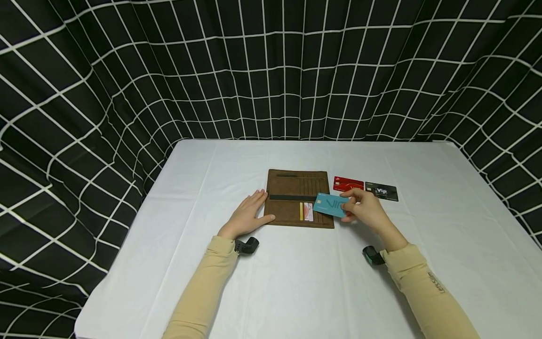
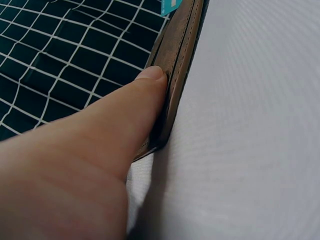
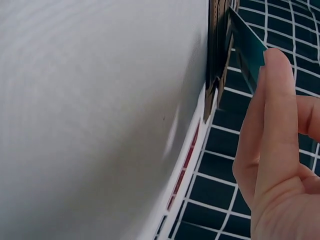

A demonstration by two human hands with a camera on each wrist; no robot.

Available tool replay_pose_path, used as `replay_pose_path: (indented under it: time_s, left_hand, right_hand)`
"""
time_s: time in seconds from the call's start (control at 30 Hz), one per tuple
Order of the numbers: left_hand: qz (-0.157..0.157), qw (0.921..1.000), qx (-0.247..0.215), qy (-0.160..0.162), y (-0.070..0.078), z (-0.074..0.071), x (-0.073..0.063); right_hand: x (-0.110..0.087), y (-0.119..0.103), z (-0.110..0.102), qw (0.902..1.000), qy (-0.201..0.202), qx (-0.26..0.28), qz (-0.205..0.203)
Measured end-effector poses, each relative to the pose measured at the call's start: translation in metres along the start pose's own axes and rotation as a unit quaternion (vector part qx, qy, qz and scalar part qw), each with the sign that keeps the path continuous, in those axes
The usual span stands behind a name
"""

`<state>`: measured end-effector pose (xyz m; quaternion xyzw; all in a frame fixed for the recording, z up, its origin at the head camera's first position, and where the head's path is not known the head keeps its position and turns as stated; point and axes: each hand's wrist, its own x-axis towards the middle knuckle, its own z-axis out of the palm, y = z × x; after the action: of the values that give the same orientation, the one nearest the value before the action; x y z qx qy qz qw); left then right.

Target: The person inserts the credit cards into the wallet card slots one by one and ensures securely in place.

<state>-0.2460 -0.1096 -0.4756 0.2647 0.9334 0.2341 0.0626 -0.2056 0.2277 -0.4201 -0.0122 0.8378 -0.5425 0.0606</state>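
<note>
White table (image 1: 288,282): one wallet (image 1: 281,212), two loose cards (image 1: 381,191) right — left hand (image 1: 245,214) open-fingered at wallet's left edge, right hand (image 1: 365,207) pinching one blue card (image 1: 328,205).

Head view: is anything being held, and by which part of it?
Yes, a teal card, pinched in the right hand's grip at its end farther from the brown wallet. The left hand rests on the wallet's left edge.

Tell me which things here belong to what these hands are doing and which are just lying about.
In use:
blue card, pinched by the right hand
open brown wallet, touched by the left hand

Apparently just lying about:
red card
black card beside it, neither one held
</note>
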Motion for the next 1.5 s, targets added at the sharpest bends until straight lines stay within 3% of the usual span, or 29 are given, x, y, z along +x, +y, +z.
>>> replay_pose_path:
  time_s: [0.3, 0.63, 1.5]
  left_hand:
    - [-0.001, 1.0000, 0.003, -0.003, -0.0008, -0.0007, 0.0003]
    - [0.001, 1.0000, 0.004, 0.000, -0.0036, 0.0004, 0.0008]
    - [-0.002, 1.0000, -0.007, 0.003, -0.0046, 0.0037, 0.0016]
  right_hand:
    - [0.0001, -0.0022, 0.0020, 0.9999, 0.004, 0.012, 0.000]
    - [-0.0006, 0.0004, -0.0003, 0.9987, -0.036, 0.022, 0.029]
    - [0.0055, 0.0042, -0.0033, 0.9940, -0.085, -0.028, 0.064]
